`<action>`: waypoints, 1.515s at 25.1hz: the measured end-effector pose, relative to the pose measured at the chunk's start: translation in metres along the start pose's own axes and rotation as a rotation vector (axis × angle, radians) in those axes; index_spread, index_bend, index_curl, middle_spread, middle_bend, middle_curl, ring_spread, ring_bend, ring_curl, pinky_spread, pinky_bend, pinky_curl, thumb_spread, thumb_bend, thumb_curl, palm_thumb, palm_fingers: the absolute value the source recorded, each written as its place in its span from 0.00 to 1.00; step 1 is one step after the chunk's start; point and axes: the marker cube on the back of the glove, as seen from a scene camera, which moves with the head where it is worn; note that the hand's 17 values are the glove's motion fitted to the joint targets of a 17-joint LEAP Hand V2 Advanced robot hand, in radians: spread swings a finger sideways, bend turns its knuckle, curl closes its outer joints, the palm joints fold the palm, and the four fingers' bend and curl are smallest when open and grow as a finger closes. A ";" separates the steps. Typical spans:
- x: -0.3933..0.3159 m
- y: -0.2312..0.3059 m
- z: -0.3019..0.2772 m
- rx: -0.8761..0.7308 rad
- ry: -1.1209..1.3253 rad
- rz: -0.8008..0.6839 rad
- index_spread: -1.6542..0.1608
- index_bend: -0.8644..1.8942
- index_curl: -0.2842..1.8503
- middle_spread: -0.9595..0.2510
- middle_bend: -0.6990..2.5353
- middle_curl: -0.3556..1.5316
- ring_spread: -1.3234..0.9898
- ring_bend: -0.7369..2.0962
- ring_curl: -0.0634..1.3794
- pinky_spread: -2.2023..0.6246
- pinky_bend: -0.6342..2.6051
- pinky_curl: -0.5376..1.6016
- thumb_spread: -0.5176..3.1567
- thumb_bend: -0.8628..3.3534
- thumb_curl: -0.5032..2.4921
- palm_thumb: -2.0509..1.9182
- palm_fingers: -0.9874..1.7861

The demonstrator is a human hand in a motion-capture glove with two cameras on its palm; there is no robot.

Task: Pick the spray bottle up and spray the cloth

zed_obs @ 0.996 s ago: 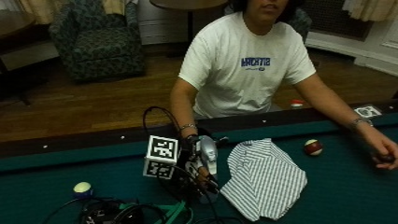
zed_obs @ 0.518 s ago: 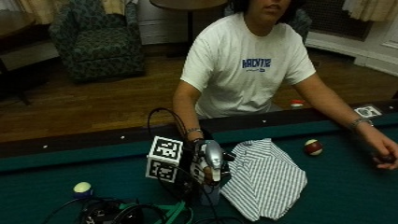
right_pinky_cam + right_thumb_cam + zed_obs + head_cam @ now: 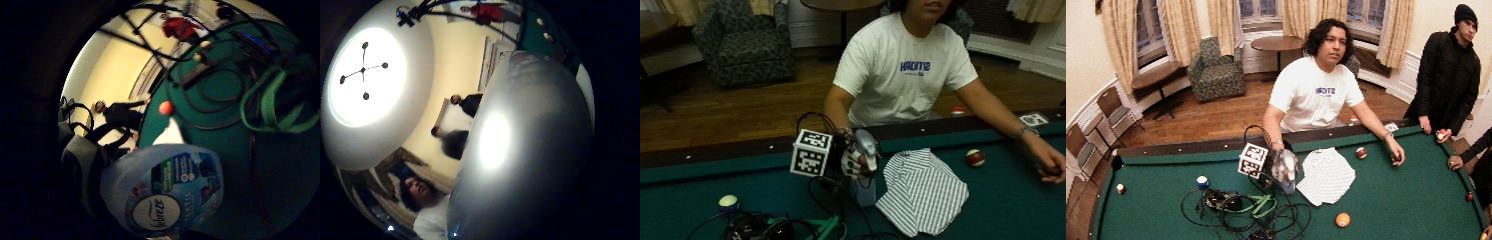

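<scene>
Outside view: spray bottle (image 3: 864, 167) gripped upright by gloved right hand (image 3: 854, 161), fingers curled round neck; striped cloth (image 3: 922, 191) just beside, toward bare-hand side.

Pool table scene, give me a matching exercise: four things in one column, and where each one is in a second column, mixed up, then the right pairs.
Things:
1. spray bottle
2. striped cloth
3. red-and-white ball
4. orange ball

Places or states:
A. alone on the felt on the near side of the cloth, seen in the wide outside view
B. lying flat on the felt beside the bottle
C. on the felt between the cloth and the bare hand
D. held upright by the gloved right hand, fingers round its neck

Pairs: 1-D, 2-B, 3-C, 4-A
</scene>
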 end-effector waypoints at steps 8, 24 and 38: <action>-0.135 -0.003 -0.045 -0.076 0.006 -0.124 0.74 0.38 0.35 0.63 0.35 0.43 0.49 0.42 0.33 0.79 0.24 0.34 0.40 0.20 0.32 0.70 0.77; -0.164 0.001 0.029 -0.721 0.495 0.449 0.74 0.38 0.35 0.63 0.35 0.43 0.49 0.42 0.33 0.79 0.24 0.34 0.40 0.20 0.32 0.70 0.77; -0.031 0.067 0.118 -1.109 0.836 0.844 0.74 0.38 0.35 0.63 0.35 0.43 0.49 0.42 0.33 0.79 0.24 0.34 0.40 0.20 0.32 0.70 0.77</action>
